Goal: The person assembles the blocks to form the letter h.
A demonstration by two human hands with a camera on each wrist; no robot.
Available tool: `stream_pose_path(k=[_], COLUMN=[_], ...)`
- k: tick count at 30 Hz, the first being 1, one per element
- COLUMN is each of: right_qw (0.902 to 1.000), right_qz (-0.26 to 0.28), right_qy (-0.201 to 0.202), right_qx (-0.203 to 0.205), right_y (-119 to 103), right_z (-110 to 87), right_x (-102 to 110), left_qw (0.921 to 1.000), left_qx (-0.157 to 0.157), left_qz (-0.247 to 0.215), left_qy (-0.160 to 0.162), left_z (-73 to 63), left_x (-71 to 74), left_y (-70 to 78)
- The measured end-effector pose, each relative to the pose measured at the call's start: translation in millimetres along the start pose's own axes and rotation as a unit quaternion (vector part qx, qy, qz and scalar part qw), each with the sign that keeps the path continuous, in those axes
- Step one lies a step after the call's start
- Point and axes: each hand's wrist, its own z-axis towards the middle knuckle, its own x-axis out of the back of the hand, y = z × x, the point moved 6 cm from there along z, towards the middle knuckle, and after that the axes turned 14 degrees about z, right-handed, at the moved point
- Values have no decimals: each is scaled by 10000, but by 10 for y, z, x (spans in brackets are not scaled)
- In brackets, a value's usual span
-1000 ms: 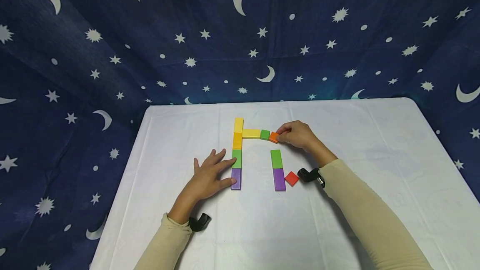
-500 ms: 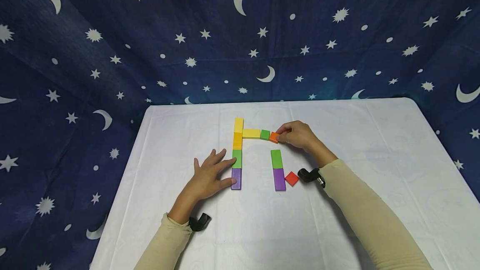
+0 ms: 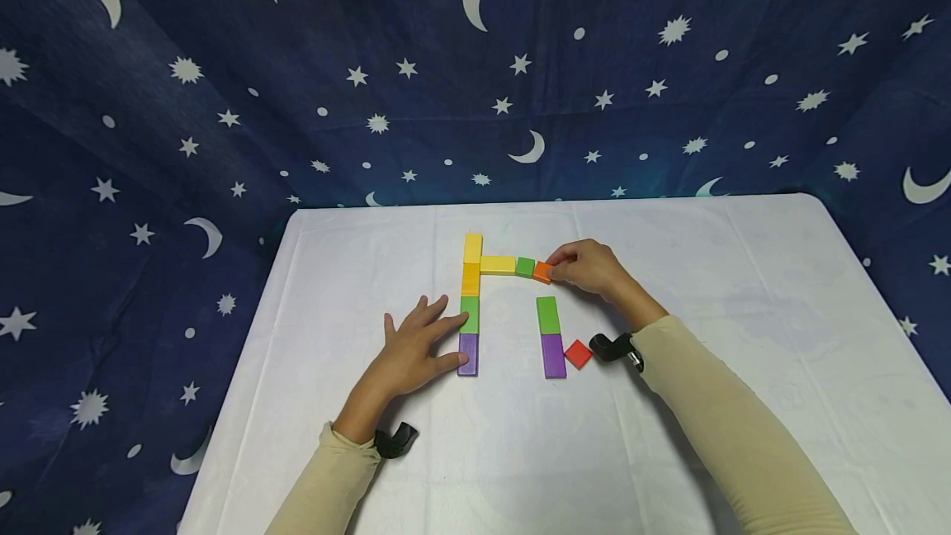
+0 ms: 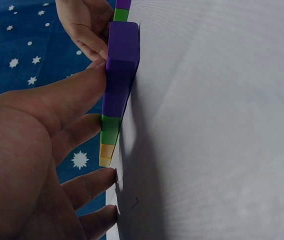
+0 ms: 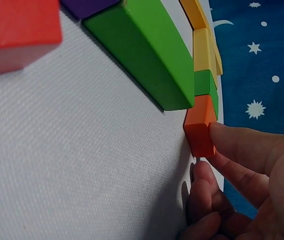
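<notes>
My right hand [image 3: 590, 267] pinches a small orange block [image 5: 200, 131] between thumb and fingers, at the right end of a row. Beside it lie a small green block [image 3: 525, 267] and a long pale-yellow block [image 3: 498, 265], which meets the left column. That column runs from two yellow-orange blocks [image 3: 471, 279] to a green block [image 3: 469, 316] and a purple block [image 4: 119, 90]. With its fingers spread, my left hand [image 3: 409, 353] touches the column's green block with the index finger and the purple one with the thumb.
A second column, of a green block [image 3: 548, 315] and a purple block [image 3: 553, 356], stands apart to the right. A red block [image 3: 578, 354] lies turned at an angle against it, near the right wrist's black camera mount [image 3: 612, 347]. All rest on a white-covered table [image 3: 371, 254].
</notes>
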Motion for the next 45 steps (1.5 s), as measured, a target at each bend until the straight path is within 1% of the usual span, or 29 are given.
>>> stream_pose_path(k=[6, 9, 11, 14, 17, 20, 22, 29, 33, 37, 45], right_qw=[10000, 9999, 9997, 9991, 9981, 9965, 9952, 9909, 9889, 9886, 9893], right_qz=[-4, 84, 162, 261, 231, 146, 29, -204, -329, -398, -445], right_qy=[-2, 69, 154, 228, 35, -302, -497, -1022, -1093, -1055, -1009], right_qx=[-58, -76, -12, 245, 567, 762, 837, 856, 951, 999, 951], right_y=[-2, 3, 3, -2, -11, -18, -20, 9, 39, 65, 70], right_z=[-8, -19, -33, -62, -95, -136, -162, -223, -228, -234, -262], right_x=[4, 29, 55, 91, 87, 56, 35, -33, -50, -58, -61], left_qw=[10000, 10000, 10000, 10000, 10000, 10000, 10000, 10000, 10000, 10000, 10000], left_qx=[11, 10, 10, -8, -24, -28, -24, -25, -26, -15, 15], left_qz=[-5, -8, -6, 4, 7, 9, 9, 12, 1, -11, -5], left_qy=[-9, -19, -29, -39, -47, -51, -57, -3, -2, -31, -43], left_z=[1, 1, 1, 1, 0, -1, -1, -1, 1, 4, 8], left_x=[-5, -7, -8, -7, -3, 1, 1, 9, 8, -2, -11], left_y=[4, 6, 6, 6, 3, -2, -6, -8, -4, -5, -11])
